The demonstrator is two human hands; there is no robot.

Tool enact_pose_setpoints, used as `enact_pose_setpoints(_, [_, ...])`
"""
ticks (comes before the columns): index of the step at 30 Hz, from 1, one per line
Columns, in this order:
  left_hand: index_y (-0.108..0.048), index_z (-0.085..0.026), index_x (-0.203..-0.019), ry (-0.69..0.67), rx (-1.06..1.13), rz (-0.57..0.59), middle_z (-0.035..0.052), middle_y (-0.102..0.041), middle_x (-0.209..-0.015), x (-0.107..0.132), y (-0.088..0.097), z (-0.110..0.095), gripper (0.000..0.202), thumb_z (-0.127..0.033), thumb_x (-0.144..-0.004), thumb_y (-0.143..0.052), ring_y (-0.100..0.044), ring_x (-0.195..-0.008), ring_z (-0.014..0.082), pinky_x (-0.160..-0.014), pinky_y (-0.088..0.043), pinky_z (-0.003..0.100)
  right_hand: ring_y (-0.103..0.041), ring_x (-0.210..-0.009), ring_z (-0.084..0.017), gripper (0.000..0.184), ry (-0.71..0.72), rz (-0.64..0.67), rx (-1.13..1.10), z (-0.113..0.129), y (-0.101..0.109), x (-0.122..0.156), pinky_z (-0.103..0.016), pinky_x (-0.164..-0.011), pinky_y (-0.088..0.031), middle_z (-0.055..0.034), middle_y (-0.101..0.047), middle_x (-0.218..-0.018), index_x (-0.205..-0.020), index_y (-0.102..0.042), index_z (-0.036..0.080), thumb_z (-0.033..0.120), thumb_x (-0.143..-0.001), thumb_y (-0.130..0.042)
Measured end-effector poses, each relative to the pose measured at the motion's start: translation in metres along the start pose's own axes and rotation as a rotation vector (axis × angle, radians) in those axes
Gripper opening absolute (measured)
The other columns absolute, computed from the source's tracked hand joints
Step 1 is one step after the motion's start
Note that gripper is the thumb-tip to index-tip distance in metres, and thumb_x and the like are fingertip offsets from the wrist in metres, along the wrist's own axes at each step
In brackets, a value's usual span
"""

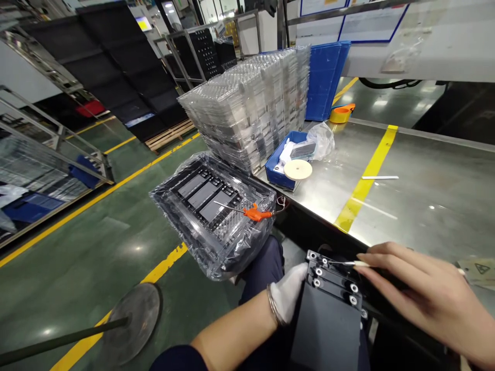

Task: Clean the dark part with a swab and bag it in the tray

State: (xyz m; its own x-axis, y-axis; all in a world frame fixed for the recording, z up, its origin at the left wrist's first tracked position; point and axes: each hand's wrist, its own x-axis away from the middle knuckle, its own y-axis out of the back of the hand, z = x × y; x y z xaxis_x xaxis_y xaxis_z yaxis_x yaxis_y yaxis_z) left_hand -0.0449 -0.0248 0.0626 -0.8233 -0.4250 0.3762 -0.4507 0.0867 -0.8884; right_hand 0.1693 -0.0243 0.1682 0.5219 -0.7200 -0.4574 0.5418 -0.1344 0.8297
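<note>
My left hand (288, 296), in a white glove with a bracelet at the wrist, grips the left edge of a flat black part (328, 319) with round silver fittings along its top edge. My right hand (421, 293) is bare and pinches a thin tweezer-like tool (344, 263) whose tip touches the part's top edge. Both hands are low, by the front edge of the steel table (425, 196).
A bagged black tray of parts (212, 211) rests on my lap with orange-handled scissors (253, 212) on it. A stack of clear trays (251, 108), a blue bin (280, 172) with a white disc, and blue crates (325, 77) stand on the table. Racks line the left aisle.
</note>
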Motion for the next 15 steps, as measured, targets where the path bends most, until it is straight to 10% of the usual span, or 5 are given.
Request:
enact_pose_setpoints(7, [-0.069, -0.017, -0.103, -0.034, -0.042, 0.084, 0.0093, -0.072, -0.097, -0.013, -0.022, -0.004, 0.037, -0.041, -0.075, -0.075, -0.064, -0.101, 0.0309, -0.101, -0.044, 0.044, -0.06, -0.069, -0.015, 0.013, 0.165, 0.098, -0.059, -0.036, -0.005, -0.012, -0.031, -0.058, -0.043, -0.0034, -0.062, -0.082, -0.102, -0.059, 0.018, 0.018, -0.093, -0.068])
enact_pose_setpoints(15, [-0.066, -0.017, -0.106, -0.128, -0.137, -0.046, 0.0096, -0.068, -0.104, -0.022, 0.006, 0.003, 0.036, -0.049, -0.092, -0.064, -0.063, -0.1, 0.0276, -0.094, -0.049, 0.045, -0.059, -0.069, -0.014, 0.012, 0.207, 0.107, -0.087, -0.039, -0.005, -0.026, -0.031, -0.061, -0.041, -0.0026, -0.061, -0.081, -0.099, -0.059, 0.018, 0.018, -0.092, -0.069])
